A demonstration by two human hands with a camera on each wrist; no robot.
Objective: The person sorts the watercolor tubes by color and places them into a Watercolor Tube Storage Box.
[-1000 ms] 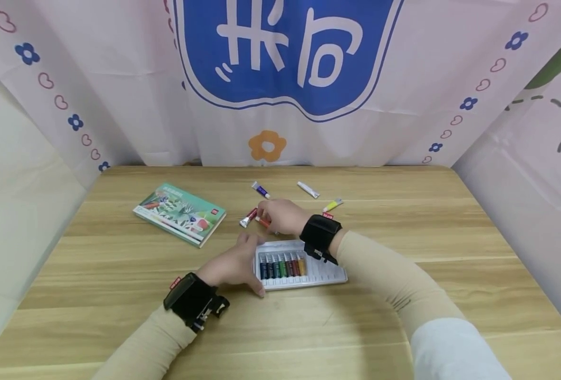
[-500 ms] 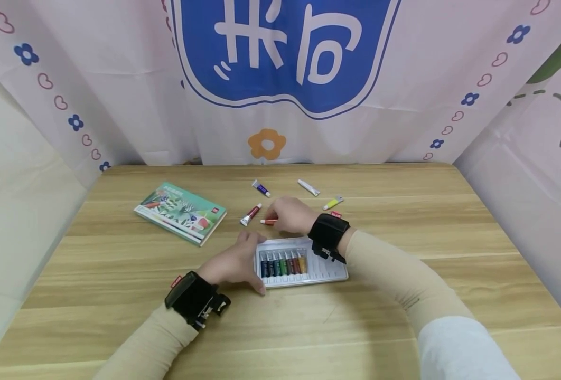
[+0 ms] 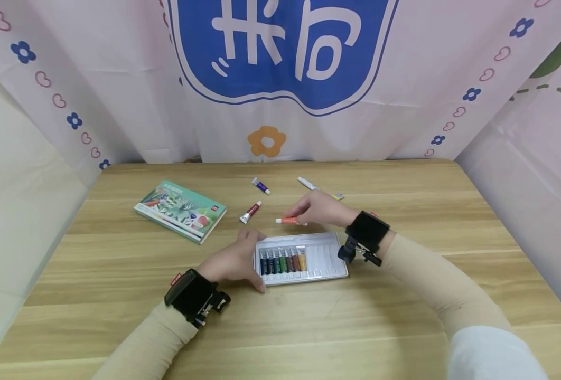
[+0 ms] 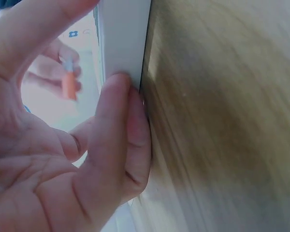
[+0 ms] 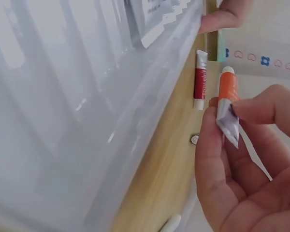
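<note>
A white plastic paint tray (image 3: 324, 257) lies on the table, with several dark, green, brown and yellow paint tubes (image 3: 282, 262) in its left slots. The right slots hold none. At the tray's left end my left hand (image 3: 233, 262) grips it, thumb at the near corner and fingers at the far one. Above the table just beyond the tray, my right hand (image 3: 325, 208) pinches an orange paint tube (image 3: 287, 220). In the right wrist view that tube (image 5: 228, 89) sits between thumb and fingers, white cap pointing away and silver crimped end toward the palm.
A red tube (image 3: 250, 212), a purple tube (image 3: 261, 186) and a white tube (image 3: 307, 183) lie beyond the tray. Partly behind my right hand is a yellow tube (image 3: 339, 196). A green illustrated box or book (image 3: 180, 210) rests at the left. A printed curtain (image 3: 142, 116) hangs behind the table.
My right hand has picked up the orange tube and moved right with it, away from the red tube. The yellow tube is now mostly covered. My left hand stays on the tray.
</note>
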